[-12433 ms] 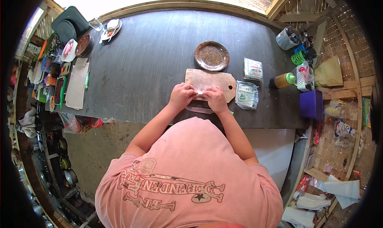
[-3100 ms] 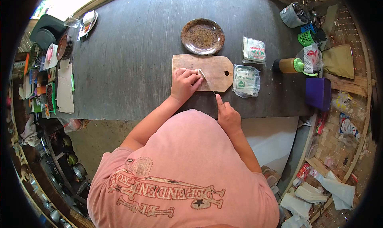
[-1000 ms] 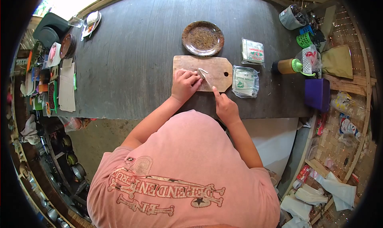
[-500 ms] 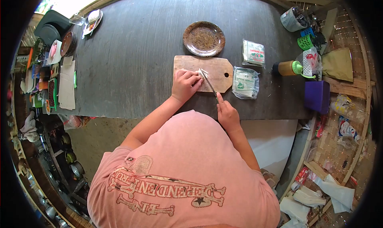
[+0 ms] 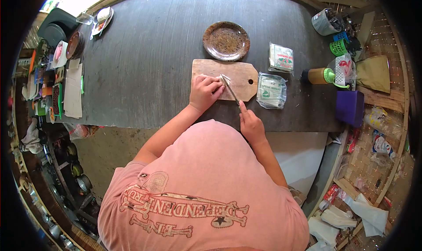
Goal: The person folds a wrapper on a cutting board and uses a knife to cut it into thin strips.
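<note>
A wooden cutting board with a hole at its right end lies on the dark table. On it, my left hand is closed over a small pale piece of food, mostly hidden by the fingers. My right hand grips the handle of a knife. Its blade reaches up and left to the pale piece, close to my left fingertips. Thin pale slivers lie by the blade. Just beyond the board sits a brown speckled plate.
Two plastic-wrapped packets, one nearer and one farther, lie right of the board. A green-capped bottle and a purple container stand at the right edge. A plate of food is at far left, near stacked brown plates.
The view has shifted slightly. Both hands stay in nearly the same place on the board and knife, and the blade has moved only a little at the pale piece.
</note>
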The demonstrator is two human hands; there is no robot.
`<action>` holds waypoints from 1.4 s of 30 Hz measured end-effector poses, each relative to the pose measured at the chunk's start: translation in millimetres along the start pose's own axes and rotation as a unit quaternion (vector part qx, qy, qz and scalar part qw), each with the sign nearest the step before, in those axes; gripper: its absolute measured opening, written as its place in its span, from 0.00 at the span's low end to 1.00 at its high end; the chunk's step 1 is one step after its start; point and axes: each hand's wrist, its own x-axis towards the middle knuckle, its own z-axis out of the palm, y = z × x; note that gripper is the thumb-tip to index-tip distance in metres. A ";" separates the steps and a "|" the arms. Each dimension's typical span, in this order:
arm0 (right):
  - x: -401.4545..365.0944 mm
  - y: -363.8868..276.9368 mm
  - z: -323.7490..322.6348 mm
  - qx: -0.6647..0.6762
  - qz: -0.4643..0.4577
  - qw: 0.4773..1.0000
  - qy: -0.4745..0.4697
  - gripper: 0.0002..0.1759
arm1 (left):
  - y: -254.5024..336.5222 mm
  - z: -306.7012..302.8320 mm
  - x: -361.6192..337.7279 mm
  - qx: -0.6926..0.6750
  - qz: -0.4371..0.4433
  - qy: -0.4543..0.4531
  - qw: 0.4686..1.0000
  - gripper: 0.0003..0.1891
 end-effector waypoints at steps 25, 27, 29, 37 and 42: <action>17.0 -15.0 -4.1 -0.044 0.002 0.999 0.010 0.39 | -1.5 2.5 -2.8 -0.002 -0.006 0.002 1.000 0.06; 13.2 -15.0 -5.6 -0.047 0.003 0.999 0.003 0.37 | -2.5 3.3 -3.0 0.000 0.003 0.006 1.000 0.07; 11.6 -15.3 -6.6 -0.046 0.003 0.999 -0.005 0.37 | -3.5 4.5 -3.7 -0.003 0.000 0.004 1.000 0.06; 9.0 -12.7 -1.3 -0.042 0.007 0.999 -0.022 0.38 | -3.4 3.2 -4.0 -0.006 -0.003 -0.004 1.000 0.06; 9.1 -12.1 -1.3 -0.057 0.005 0.998 -0.036 0.40 | -1.3 1.5 -2.5 0.001 -0.002 -0.003 1.000 0.06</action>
